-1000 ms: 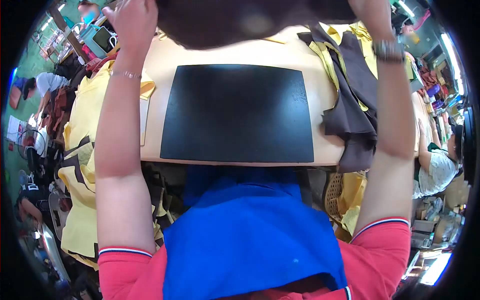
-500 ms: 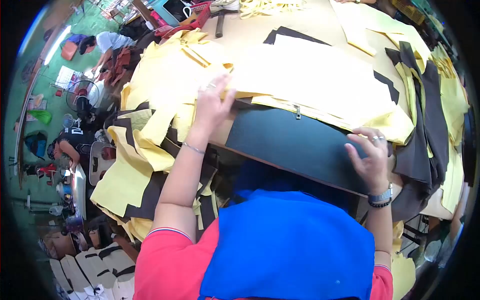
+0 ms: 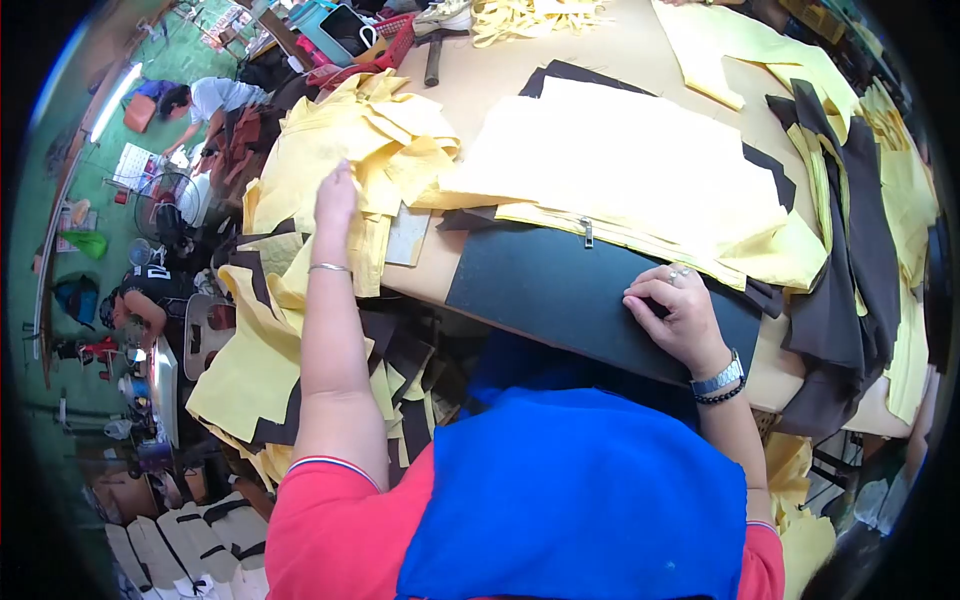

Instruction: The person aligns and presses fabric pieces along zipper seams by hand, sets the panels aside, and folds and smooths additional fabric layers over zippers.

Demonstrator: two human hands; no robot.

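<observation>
My left hand (image 3: 337,198) is seen edge-on over a rumpled pile of yellow fabric (image 3: 400,140) at the left of the table. Its fingers are mostly hidden. My right hand (image 3: 680,312) hovers over or rests on a black board (image 3: 560,285) at the table's front edge, its fingers curled in and nothing showing between them. Behind the board lies a stack of pale yellow fabric pieces (image 3: 620,150), very bright in the light. A small metal zipper pull (image 3: 588,232) hangs from the stack's front edge onto the board.
Dark brown and yellow cloth (image 3: 850,240) drapes over the right side. A hammer (image 3: 433,60) and a red basket (image 3: 392,45) are at the back. More fabric pieces (image 3: 245,360) hang at the left. Two people (image 3: 220,100) work in the background. A grey plate (image 3: 407,235) shows beneath the pile.
My left hand has moved left, from the stack's left end to the yellow pile, where fabric has shifted. My right hand has moved left across the board, and its fingers have curled in.
</observation>
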